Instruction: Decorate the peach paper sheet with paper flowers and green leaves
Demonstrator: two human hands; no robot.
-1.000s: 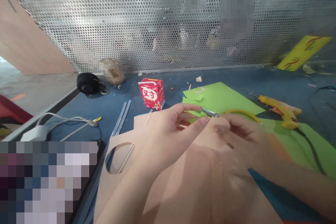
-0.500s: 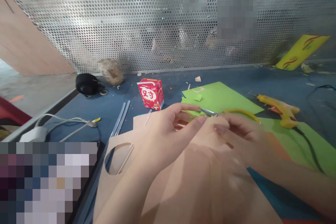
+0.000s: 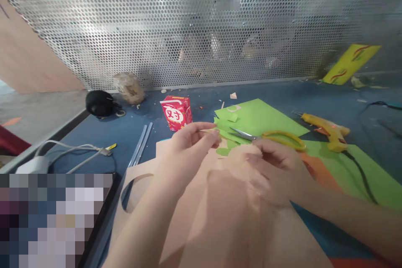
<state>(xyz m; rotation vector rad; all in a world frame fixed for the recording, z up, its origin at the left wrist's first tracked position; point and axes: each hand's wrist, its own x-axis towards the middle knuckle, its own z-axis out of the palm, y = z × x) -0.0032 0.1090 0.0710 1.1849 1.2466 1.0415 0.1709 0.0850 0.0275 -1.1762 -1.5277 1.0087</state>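
The left hand [image 3: 185, 150] is raised over the near middle of the blue worktop [image 3: 103, 127], with thumb and forefinger pinched on a small tan paper piece [image 3: 205, 131]; the remaining fingers are curled. The right hand [image 3: 273, 167] rests just beside it, fingers bent and closed on a rounded scrap of tan paper [image 3: 243, 150], which overlaps the large tan sheet [image 3: 220, 217] spread along the near edge of the worktop. A round hole is cut in the left part of that sheet. Yellow-handled scissors [image 3: 266, 136] lie immediately beyond the right hand on the green paper [image 3: 260, 115], blades slightly apart and pointing left; whether the hand touches them cannot be told. A yellow glue gun [image 3: 328, 127] lies toward the right edge, its black cord trailing over a second green sheet. A red carton [image 3: 176, 112] stands beyond the left hand, near the middle of the worktop. Two clear glue sticks [image 3: 141, 144] lie toward the left edge. A perforated metal screen [image 3: 157, 21] is set along the far edge.
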